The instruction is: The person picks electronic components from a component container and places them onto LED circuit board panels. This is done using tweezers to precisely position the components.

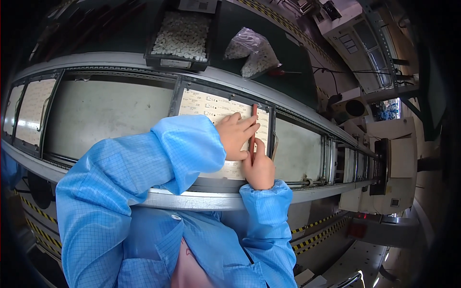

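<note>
A pale circuit panel (211,106) lies in a black carrier frame (175,98) on the conveyor in front of me. My left hand (236,134) rests on the panel with its fingers spread over the right part. My right hand (259,168) sits just below and to the right, closed around a thin red-brown stick (253,129) that stands along the panel's right edge. Both forearms are in blue cleanroom sleeves and hide the lower part of the panel.
Another framed panel (31,110) sits far left on the conveyor rail (192,199). Behind it stand a black bin of small white parts (182,33) and a clear bag of white parts (257,50). A beige machine (391,168) stands at the right.
</note>
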Demonstrator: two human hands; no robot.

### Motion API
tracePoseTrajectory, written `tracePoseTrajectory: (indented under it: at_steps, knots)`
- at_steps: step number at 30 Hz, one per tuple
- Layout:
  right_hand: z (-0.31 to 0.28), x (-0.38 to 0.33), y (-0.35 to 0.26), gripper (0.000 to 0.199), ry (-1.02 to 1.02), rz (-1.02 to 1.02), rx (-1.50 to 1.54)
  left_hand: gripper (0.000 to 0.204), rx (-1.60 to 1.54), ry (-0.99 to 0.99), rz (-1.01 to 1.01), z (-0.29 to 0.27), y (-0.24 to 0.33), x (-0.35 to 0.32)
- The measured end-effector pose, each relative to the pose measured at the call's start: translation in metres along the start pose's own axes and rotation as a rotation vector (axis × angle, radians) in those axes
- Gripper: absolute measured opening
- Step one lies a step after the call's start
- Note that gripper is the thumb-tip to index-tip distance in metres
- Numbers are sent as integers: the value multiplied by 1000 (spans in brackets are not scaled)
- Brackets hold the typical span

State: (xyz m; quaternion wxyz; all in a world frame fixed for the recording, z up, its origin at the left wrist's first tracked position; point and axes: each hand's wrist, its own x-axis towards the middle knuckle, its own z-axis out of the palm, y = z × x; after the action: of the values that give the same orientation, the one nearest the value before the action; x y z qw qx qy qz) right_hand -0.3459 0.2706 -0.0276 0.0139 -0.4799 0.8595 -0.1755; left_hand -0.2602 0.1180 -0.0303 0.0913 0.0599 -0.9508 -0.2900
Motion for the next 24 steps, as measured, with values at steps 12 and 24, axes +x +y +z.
tracePoseTrajectory:
  at_steps: [12,24]
  knots:
    - [-37,-3,6,45,-173,147,260,79,134,-46,-54,2,6,5]
    - [-50,-27,70,12,-79,79,81,92,80,-48,-125,12,22,14]
